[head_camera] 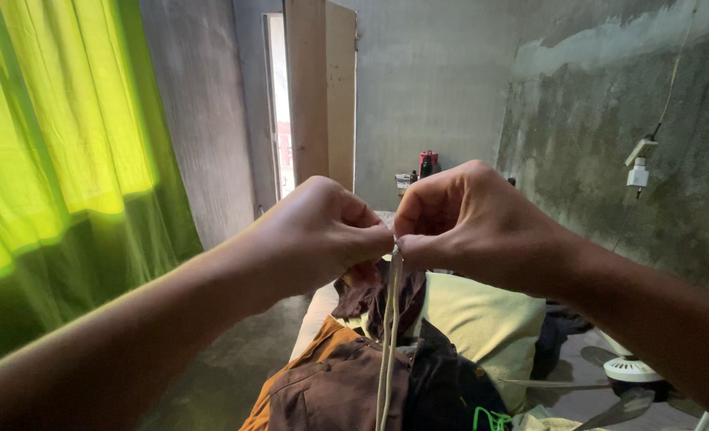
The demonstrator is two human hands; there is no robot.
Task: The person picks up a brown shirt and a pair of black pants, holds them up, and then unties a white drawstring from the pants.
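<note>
My left hand and my right hand are raised in front of me, fingertips pinched together at the top of a thin pale cord. The cord hangs straight down from the pinch in two or three strands. Below it lies a brown garment with a pocket, with a dark cloth beside it and a maroon cloth just under my hands.
A pale yellow-green pillow lies on the mattress. A bright green curtain covers the left wall. A wooden door stands ajar at the back. A white fan base sits at lower right. A plug hangs on the right wall.
</note>
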